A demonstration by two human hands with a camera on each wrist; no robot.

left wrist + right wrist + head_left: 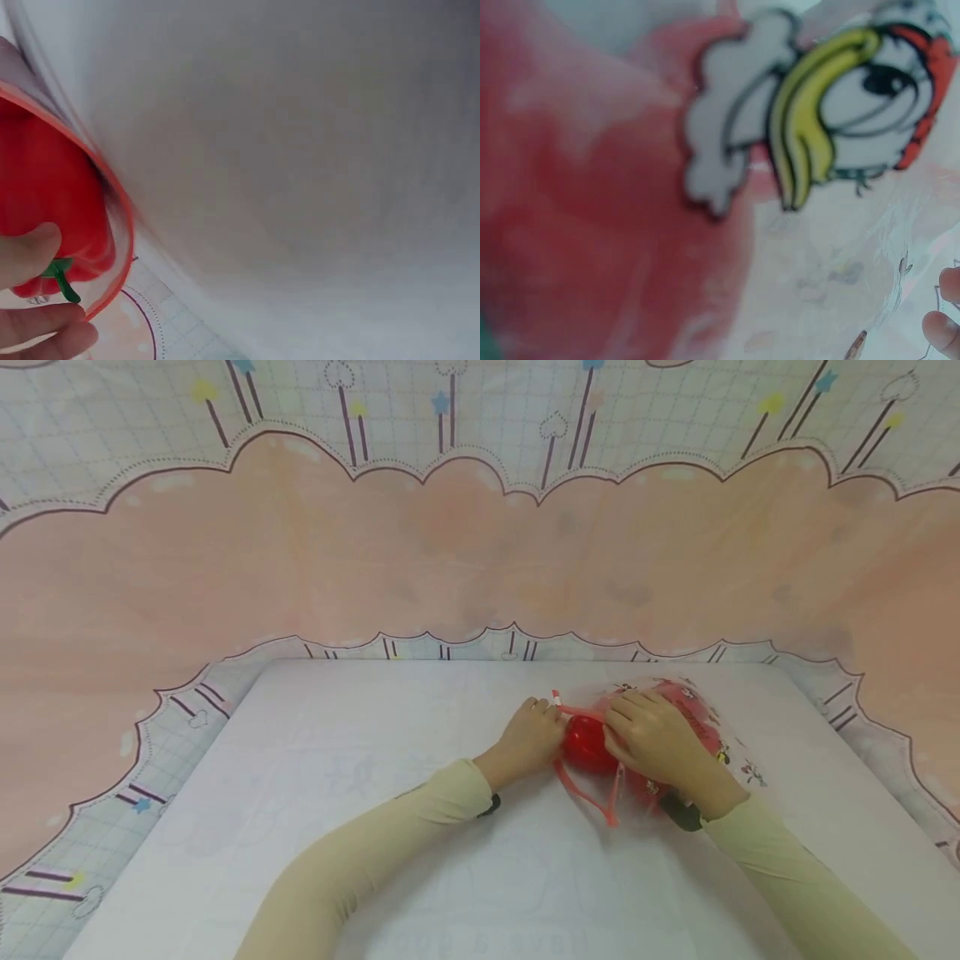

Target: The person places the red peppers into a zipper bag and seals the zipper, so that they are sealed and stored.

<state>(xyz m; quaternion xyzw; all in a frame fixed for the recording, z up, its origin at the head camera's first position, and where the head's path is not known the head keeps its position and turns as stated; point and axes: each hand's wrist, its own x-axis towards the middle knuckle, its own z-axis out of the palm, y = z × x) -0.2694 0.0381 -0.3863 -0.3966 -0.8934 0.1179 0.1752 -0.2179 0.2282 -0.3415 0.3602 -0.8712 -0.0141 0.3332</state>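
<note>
A glossy red bell pepper (589,744) lies at the mouth of a clear plastic bag (693,703) printed with cartoon figures. In the left wrist view the pepper (49,187) shows its green stem, framed by the bag's orange-red rim (120,199). My left hand (534,733) holds the pepper at its stem end, thumb on its skin and fingers below. My right hand (656,735) grips the bag's edge right of the pepper. The bag's printed side (802,112) fills much of the right wrist view, with red behind it; only some fingertips (941,330) show there.
The bag lies on a white table (420,860), right of its middle. An orange-red strip (585,795) of the bag's rim hangs towards the front. Behind the table stands a patterned cloth (450,552) in peach and white.
</note>
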